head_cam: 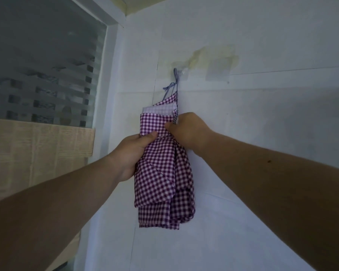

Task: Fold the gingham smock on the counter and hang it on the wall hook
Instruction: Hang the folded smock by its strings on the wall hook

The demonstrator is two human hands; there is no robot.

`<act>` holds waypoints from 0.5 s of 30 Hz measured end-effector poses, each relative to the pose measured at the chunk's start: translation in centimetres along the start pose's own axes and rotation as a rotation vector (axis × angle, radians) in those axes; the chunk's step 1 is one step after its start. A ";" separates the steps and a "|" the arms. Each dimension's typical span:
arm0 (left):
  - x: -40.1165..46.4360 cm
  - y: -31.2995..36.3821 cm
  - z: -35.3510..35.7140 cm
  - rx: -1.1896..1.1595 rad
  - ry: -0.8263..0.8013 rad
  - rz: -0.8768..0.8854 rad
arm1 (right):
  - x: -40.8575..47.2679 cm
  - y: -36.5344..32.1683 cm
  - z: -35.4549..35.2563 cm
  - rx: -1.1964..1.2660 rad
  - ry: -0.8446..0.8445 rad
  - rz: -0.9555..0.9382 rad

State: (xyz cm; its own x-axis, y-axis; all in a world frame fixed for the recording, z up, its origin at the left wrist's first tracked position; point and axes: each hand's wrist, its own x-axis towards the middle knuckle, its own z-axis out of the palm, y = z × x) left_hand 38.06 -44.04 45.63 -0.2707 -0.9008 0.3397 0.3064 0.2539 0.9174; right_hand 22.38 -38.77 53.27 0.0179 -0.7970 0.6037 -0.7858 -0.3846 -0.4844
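The folded purple-and-white gingham smock (162, 173) hangs against the white wall, its pale blue tie looped over a small clear wall hook (181, 72). My left hand (134, 153) grips the smock's left edge near the middle, thumb on top of the cloth. My right hand (188, 130) pinches the upper right side of the fabric, just below the strap. The lower half of the smock dangles free in several loose layers.
A frosted window (43, 61) with a white frame fills the upper left. Below it runs a beige wood-grain panel (37, 153). Yellowish glue stains and a clear adhesive patch (218, 69) mark the wall to the right of the hook.
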 end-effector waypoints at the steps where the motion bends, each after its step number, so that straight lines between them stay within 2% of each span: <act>1: -0.1 -0.4 -0.2 -0.001 -0.036 -0.021 | -0.4 0.2 0.3 0.026 -0.011 0.014; 6: -1.3 -3.3 -2.6 0.109 -0.258 -0.214 | -3.4 2.3 1.8 0.222 -0.187 0.238; 9: -2.0 -4.1 -3.7 0.163 -0.283 -0.238 | -5.0 3.5 2.1 0.134 -0.327 0.275; 11: -2.1 -3.8 -3.6 0.182 -0.229 -0.182 | -5.0 3.4 1.9 0.135 -0.320 0.251; 15: -2.2 -3.4 -2.9 0.080 -0.126 -0.087 | -4.5 2.8 2.3 0.164 -0.168 0.168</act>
State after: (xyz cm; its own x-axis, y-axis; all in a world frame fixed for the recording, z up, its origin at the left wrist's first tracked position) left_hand 40.27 -43.94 41.17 -0.4071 -0.8705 0.2766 0.2044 0.2083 0.9565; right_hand 21.47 -37.32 47.73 0.0089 -0.9164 0.4002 -0.6762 -0.3003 -0.6727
